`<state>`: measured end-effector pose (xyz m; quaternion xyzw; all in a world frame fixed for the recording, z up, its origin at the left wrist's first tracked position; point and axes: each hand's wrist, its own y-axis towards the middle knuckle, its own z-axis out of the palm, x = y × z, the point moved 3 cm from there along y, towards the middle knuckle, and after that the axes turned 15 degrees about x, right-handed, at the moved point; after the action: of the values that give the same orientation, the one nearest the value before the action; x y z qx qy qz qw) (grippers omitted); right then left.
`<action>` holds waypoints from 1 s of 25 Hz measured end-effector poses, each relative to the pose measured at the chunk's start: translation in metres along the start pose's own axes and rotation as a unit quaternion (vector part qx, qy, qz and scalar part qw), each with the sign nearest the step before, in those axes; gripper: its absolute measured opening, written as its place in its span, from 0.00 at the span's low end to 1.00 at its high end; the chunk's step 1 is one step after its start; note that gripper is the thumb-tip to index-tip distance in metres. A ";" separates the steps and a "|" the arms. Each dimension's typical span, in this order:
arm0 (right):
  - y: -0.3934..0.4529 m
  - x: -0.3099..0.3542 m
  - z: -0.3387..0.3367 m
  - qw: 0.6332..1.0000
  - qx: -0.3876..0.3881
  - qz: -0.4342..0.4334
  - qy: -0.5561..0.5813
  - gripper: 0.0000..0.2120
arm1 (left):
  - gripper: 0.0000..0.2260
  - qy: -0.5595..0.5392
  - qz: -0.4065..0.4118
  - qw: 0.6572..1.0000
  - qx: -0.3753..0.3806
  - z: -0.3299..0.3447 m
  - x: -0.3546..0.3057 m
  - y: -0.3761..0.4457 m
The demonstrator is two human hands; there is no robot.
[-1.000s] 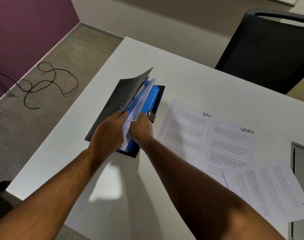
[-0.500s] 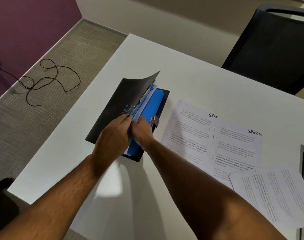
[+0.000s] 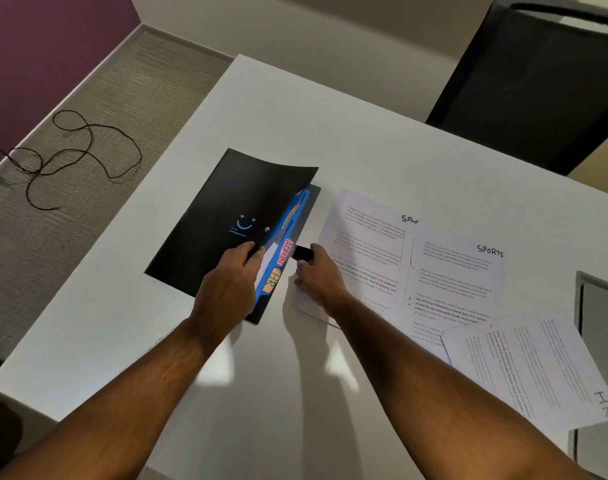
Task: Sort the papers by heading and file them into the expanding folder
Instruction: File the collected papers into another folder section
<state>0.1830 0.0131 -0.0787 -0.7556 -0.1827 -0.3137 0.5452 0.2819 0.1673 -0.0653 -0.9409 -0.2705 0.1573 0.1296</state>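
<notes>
White table (image 3: 261, 375); right hand (image 3: 321, 275) has left the folder (image 3: 226, 216) for its strap (image 3: 302, 252).

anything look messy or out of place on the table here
Somewhat. The loose papers right of the folder lie fanned and overlapping, not squared. The HR sheet sits skewed at the table's near right. Nothing looks torn or spilled.
</notes>
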 end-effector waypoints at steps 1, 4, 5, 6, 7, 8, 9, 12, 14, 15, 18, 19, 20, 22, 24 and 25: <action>-0.002 -0.001 -0.001 1.000 0.007 -0.001 -0.009 0.17 | 0.28 0.008 0.001 1.000 0.002 0.002 -0.002 0.000; -0.005 0.000 -0.003 0.998 0.015 -0.009 -0.057 0.15 | 0.30 0.045 -0.002 0.998 0.038 0.011 -0.010 0.001; -0.005 0.000 -0.003 0.997 0.019 -0.014 -0.074 0.15 | 0.31 0.057 -0.007 0.997 0.043 0.015 -0.012 0.002; -0.005 0.000 -0.003 0.996 0.024 -0.022 -0.086 0.16 | 0.31 0.071 -0.015 0.996 0.049 0.018 -0.015 0.003; -0.005 0.000 -0.003 0.994 0.029 -0.033 -0.096 0.15 | 0.31 0.082 -0.023 0.995 0.052 0.020 -0.018 0.004; -0.005 0.000 -0.003 0.993 0.031 -0.045 -0.104 0.14 | 0.30 0.092 -0.028 0.994 0.053 0.022 -0.021 0.004; -0.006 0.001 -0.005 0.992 0.033 -0.055 -0.110 0.14 | 0.29 0.096 -0.030 0.994 0.050 0.025 -0.024 0.005; -0.006 0.001 -0.006 0.990 0.030 -0.071 -0.119 0.17 | 0.24 0.105 -0.036 0.992 0.059 0.036 -0.031 0.006; -0.007 0.001 -0.005 0.989 0.033 -0.074 -0.120 0.19 | 0.24 0.113 -0.037 0.991 0.069 0.046 -0.031 0.007; -0.008 0.001 -0.005 0.989 0.034 -0.075 -0.122 0.19 | 0.25 0.112 -0.036 0.990 0.074 0.050 -0.030 0.007; -0.015 0.003 -0.006 0.987 0.034 -0.085 -0.134 0.19 | 0.27 0.092 -0.027 0.992 0.083 0.055 -0.028 0.008; -0.017 0.003 -0.007 0.986 0.036 -0.086 -0.136 0.20 | 0.28 0.085 -0.027 0.993 0.083 0.055 -0.029 0.008; -0.019 0.004 -0.007 0.986 0.040 -0.087 -0.136 0.21 | 0.28 0.076 -0.031 0.993 0.084 0.054 -0.030 0.009; -0.023 0.004 -0.007 0.984 0.051 -0.088 -0.144 0.23 | 0.26 0.044 -0.039 0.995 0.077 0.054 -0.034 0.009; -0.029 0.004 -0.008 0.982 0.060 -0.089 -0.154 0.24 | 0.22 0.009 -0.034 0.998 0.057 0.055 -0.040 0.009; -0.034 0.003 -0.009 0.981 0.062 -0.090 -0.158 0.24 | 0.20 -0.005 -0.030 0.999 0.045 0.056 -0.044 0.008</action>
<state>0.1622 0.0158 -0.0506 -0.7410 -0.3528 -0.2263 0.5246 0.2297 0.1454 -0.1088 -0.9249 -0.2919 0.1696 0.1752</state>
